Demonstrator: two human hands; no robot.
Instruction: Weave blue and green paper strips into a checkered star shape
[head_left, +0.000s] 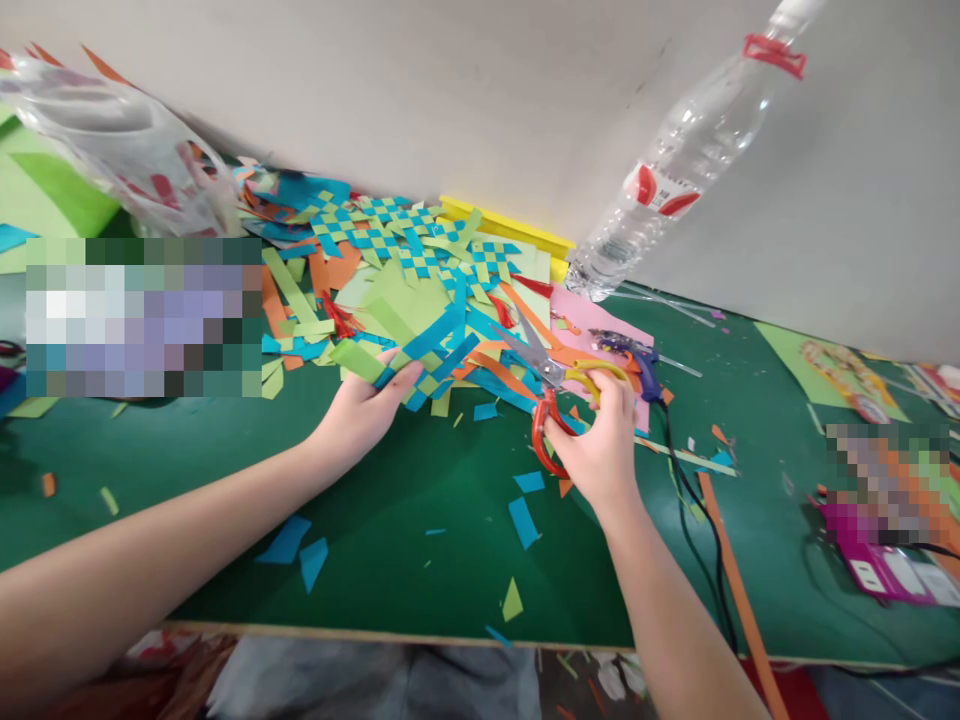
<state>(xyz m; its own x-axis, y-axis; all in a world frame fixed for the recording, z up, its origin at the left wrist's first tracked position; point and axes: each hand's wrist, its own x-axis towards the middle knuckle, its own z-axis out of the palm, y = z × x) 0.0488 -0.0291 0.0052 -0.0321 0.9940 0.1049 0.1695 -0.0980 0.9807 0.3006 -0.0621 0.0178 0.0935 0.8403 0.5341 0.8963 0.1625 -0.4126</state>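
Observation:
My left hand [371, 410] pinches a woven piece of blue and green paper strips [429, 372], with loose strip ends sticking out to both sides. In my right hand [600, 450] are scissors [546, 370] with one red and one yellow handle loop. Their blades are spread apart and point up and left toward the woven piece, with a gap between. Behind both hands lies a heap of checkered blue and green woven paper [405, 235], mixed with loose strips and red tassels [339, 315].
A clear plastic bottle [667, 170] stands against the wall. A purple glue gun [637, 360] with a black cord lies to the right. At the left is a plastic bag [135, 140]. Paper scraps dot the green table [450, 520]; a magenta power strip [877, 560] lies far right.

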